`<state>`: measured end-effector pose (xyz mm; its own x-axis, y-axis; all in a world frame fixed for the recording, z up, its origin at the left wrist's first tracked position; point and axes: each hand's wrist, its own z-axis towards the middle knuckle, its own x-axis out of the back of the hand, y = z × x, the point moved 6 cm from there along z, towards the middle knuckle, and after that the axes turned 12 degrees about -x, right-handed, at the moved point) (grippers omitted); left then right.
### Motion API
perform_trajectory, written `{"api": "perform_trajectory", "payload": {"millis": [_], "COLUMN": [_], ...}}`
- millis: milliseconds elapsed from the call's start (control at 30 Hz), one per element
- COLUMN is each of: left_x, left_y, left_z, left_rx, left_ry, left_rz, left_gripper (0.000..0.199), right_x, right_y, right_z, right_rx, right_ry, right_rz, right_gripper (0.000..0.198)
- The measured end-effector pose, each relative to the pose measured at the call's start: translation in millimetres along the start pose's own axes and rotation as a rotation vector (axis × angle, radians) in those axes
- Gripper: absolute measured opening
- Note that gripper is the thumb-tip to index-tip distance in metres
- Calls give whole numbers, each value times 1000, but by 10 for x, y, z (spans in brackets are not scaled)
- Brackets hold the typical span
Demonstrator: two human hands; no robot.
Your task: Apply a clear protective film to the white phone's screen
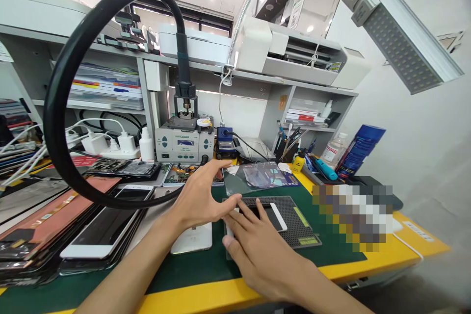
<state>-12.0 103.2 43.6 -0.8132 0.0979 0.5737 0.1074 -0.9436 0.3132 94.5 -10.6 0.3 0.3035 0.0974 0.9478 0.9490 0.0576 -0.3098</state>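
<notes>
My right hand (253, 238) lies with fingers stretched over a white-framed phone (278, 217), covering much of its dark front. That phone rests on a black gridded mat (294, 206) with yellow-green labels. Raised just to the left, my left hand (204, 194) has its thumb and fingers apart and nothing visible between them. Its thumb tip is close to the fingers of my right hand; whether they touch I cannot tell. Below my left wrist lies a white phone back (195, 240). An opened phone (176, 174) with exposed parts sits behind the left hand.
A thick black hose (59, 83) loops down across the left side from a grey control box (184, 143). Stacked phone screens (110, 225) fill the left. Clear plastic packaging (261, 176) lies behind the mat. Bottles and a blue can (362, 149) stand right; a lamp (408, 39) hangs above.
</notes>
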Motion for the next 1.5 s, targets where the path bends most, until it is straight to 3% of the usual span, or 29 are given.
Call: {"api": "perform_trajectory", "payload": {"millis": [133,333,500,833,1033,1167,1267,1367,1500], "left_x": [14,11,16,12,112,134,125,105,68], "left_y": [2,8,4,22,197,306,332,317,304], "left_z": [-11,-14,-11,-27,-15,-14,-19,-25,-42], "left_rx": [-1,-36,-32,-54,-210,-274,-293,-278,-265], "left_ry": [18,21,21,11,168,209,207,196,175], "left_rz": [4,21,24,23,41,55,64,75,65], "left_gripper": [61,62,62,62,60,64,65,67,67], "right_x": [-11,-81,-202,-185,-175,136,440,595,670], "right_y": [-85,23,17,415,423,632,926,1044,1037], "right_z": [-100,-118,-203,-402,-476,-550,-592,-541,-472], "right_rx": [16,-77,-45,-153,-36,-96,-280,-307,-251], "right_ry": [-32,69,28,187,192,376,535,498,445], "right_rz": [23,-2,16,-131,-81,218,759,1280,1585], "right_gripper": [59,60,60,58,53,46,39,36,28]}}
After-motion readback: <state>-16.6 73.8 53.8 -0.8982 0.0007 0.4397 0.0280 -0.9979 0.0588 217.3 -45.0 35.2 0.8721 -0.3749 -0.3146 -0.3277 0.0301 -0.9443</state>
